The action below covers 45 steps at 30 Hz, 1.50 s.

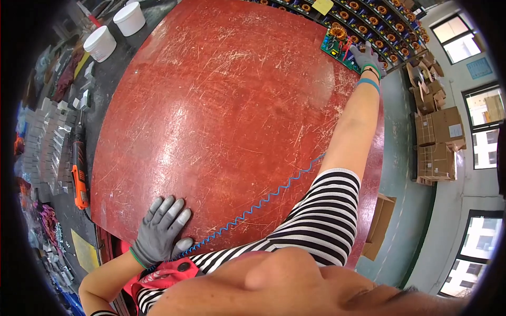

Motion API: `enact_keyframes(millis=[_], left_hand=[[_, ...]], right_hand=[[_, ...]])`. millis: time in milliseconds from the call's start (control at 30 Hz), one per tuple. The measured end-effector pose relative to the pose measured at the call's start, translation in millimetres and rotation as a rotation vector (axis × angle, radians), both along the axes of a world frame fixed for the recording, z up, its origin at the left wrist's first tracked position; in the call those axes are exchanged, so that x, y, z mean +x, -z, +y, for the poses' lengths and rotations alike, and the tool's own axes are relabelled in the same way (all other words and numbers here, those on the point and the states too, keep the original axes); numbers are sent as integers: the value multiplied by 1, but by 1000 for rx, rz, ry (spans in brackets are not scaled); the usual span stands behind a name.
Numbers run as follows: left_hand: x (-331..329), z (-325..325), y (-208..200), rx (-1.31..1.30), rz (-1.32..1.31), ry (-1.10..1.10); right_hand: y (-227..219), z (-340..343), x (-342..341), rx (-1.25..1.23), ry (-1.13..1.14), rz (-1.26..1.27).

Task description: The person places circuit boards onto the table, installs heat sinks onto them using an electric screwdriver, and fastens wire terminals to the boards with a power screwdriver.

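At the far right of the red tabletop (232,105), my right hand (370,59), in a grey glove, grips the right edge of a green circuit board (340,46). The board carries a copper-wound ring coil and red parts; some of its right side is hidden by my fingers. A blue band (367,83) circles my right wrist. My left hand (161,229), also gloved in grey, rests open near the table's front left edge with its fingers spread. It holds nothing. Beside it, a coiled blue cord (253,209) stretches across the table toward my right arm.
Racked rows of similar circuit boards (369,21) stand beyond the far right edge. Along the dark left bench lie an orange electric screwdriver (79,184), stacked grey metal pieces (50,142) and two white tubs (100,43). Cardboard boxes (437,142) sit by the right wall.
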<state>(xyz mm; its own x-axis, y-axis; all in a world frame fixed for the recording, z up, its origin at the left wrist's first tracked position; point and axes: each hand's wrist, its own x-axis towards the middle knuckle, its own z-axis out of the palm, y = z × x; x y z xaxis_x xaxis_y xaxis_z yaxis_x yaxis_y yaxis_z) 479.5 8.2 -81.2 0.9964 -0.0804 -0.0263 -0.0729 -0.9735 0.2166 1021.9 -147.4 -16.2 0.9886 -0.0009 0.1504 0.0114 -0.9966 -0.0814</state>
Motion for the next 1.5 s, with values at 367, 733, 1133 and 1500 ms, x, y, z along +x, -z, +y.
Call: enact_keyframes(millis=[367, 733, 1133, 1500], left_hand=[[5, -2, -9, 34, 27, 18], [-5, 2, 23, -180, -345, 100], [-103, 100, -43, 157, -661, -267], [-232, 241, -129, 159, -605, -746]], right_hand=[[65, -49, -9, 38, 57, 119], [28, 330, -350, 446, -1277, 328], [-12, 297, -599, 379, -2032, 200], [55, 253, -595, 166, -2227, 182]])
